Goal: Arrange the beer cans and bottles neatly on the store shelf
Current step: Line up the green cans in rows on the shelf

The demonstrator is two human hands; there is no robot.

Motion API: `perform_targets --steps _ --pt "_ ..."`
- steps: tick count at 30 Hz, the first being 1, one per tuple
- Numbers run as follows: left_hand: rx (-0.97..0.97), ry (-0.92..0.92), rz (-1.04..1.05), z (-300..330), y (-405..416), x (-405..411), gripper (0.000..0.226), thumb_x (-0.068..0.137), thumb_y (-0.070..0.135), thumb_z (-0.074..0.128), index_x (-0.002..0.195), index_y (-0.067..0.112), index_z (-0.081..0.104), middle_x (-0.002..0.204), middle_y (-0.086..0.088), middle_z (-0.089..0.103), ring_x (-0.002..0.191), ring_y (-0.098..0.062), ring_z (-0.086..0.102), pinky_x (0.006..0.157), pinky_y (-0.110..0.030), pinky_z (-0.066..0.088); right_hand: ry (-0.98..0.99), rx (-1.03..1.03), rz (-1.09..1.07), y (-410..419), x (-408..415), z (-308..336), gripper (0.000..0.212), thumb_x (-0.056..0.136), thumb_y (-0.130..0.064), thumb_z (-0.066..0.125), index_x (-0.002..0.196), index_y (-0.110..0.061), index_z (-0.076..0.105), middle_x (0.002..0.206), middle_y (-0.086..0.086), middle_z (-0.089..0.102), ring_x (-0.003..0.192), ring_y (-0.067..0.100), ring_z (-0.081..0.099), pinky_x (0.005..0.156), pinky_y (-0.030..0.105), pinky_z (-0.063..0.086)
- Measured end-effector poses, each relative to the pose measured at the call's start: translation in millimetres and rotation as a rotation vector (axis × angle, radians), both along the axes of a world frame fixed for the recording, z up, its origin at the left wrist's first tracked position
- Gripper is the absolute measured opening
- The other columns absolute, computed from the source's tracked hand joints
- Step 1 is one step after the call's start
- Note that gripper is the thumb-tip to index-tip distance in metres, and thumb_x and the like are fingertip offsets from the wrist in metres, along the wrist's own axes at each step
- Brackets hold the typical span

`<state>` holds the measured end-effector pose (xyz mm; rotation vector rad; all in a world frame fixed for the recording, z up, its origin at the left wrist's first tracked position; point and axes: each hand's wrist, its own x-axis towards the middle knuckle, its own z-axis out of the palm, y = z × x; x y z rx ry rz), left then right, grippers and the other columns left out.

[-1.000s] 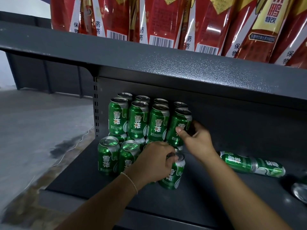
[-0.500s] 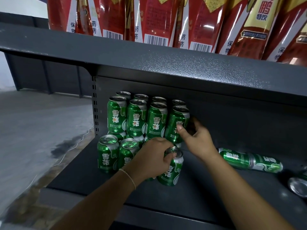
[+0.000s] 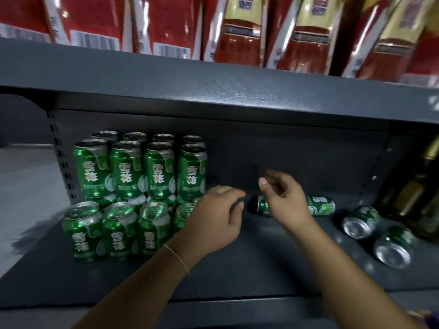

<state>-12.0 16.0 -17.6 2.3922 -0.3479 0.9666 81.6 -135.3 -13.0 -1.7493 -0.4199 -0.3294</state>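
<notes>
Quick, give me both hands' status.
Left hand: fingers relaxed, holding nothing, beside the upright green beer cans.
Right hand: loosely curled, empty.

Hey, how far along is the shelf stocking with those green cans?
Done: green beer cans stacked upright in two tiers at the dark metal shelf's left. In hand: nothing clearly; the left hand rests by the stack, the right hand hovers with loose fingers over a toppled green can. Left: that can and two more lying cans.
</notes>
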Motion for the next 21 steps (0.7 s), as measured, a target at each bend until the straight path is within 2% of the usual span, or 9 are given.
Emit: perform_targets --steps 4,7,11,14,16,19,21 --pt "-0.014 0.073 -0.067 -10.1 -44.1 21.6 0.033 0.087 0.024 0.051 0.116 0.013 0.065 0.112 -0.001 0.066 0.104 -0.016 0.059 0.091 -0.023 0.045 -0.017 -0.01 -0.108 -57.0 4.8 -1.3 0.026 0.093 -0.012 0.065 0.119 -0.009 0.061 0.099 -0.006 0.065 0.085 -0.006 0.06 0.076 0.003 0.047" --pt "-0.03 0.136 -0.126 -13.4 -80.1 40.6 0.037 0.089 0.023 0.055 0.124 0.014 0.06 0.12 -0.002 0.063 0.109 -0.017 0.057 0.094 -0.018 0.04 -0.025 -0.027 -0.186 -101.9 8.2 -2.7 0.029 0.093 -0.014 0.066 0.121 -0.01 0.061 0.101 -0.003 0.067 0.087 -0.006 0.061 0.081 0.009 0.049" --pt "-0.055 0.215 -0.222 -16.3 -135.3 66.8 0.041 0.088 0.019 0.058 0.128 0.015 0.056 0.122 -0.005 0.061 0.111 -0.019 0.057 0.096 -0.032 0.047 -0.007 -0.037 -0.296 -161.1 7.3 -4.9 0.033 0.092 -0.017 0.068 0.124 -0.013 0.061 0.107 0.0 0.066 0.096 0.007 0.062 0.083 0.016 0.049" --pt "-0.111 0.299 -0.288 -17.1 -176.1 81.8 0.04 0.089 0.016 0.057 0.129 0.015 0.054 0.12 -0.005 0.06 0.105 -0.018 0.059 0.094 -0.032 0.049 0.012 -0.047 -0.368 -201.1 7.7 -9.4 0.035 0.091 -0.018 0.069 0.124 -0.014 0.06 0.112 0.002 0.067 0.105 0.013 0.062 0.093 0.028 0.052" --pt "-0.147 0.371 -0.331 -18.3 -200.1 91.6 0.04 0.09 0.014 0.055 0.13 0.015 0.053 0.124 -0.002 0.059 0.105 -0.014 0.059 0.094 -0.029 0.048 0.036 -0.069 -0.413 -225.8 8.1 -14.0 0.036 0.091 -0.018 0.069 0.125 -0.014 0.059 0.115 0.0 0.066 0.109 0.013 0.062 0.094 0.029 0.05" --pt "-0.202 0.462 -0.377 -23.7 -230.5 105.9 0.04 0.09 0.011 0.053 0.13 0.016 0.053 0.124 -0.003 0.06 0.105 -0.014 0.059 0.098 -0.031 0.047 0.093 -0.11 -0.453 -257.4 9.0 -20.5 0.046 0.088 -0.018 0.072 0.131 -0.012 0.056 0.126 0.0 0.061 0.116 0.01 0.056 0.094 0.023 0.044" --pt "-0.217 0.506 -0.393 -27.6 -246.1 113.2 0.039 0.091 0.008 0.051 0.129 0.016 0.054 0.124 -0.003 0.061 0.107 -0.015 0.059 0.099 -0.031 0.046 0.145 -0.156 -0.434 -276.9 14.0 -28.5 0.064 0.082 -0.02 0.079 0.138 -0.013 0.05 0.137 0.0 0.055 0.127 0.012 0.05 0.1 0.024 0.041"
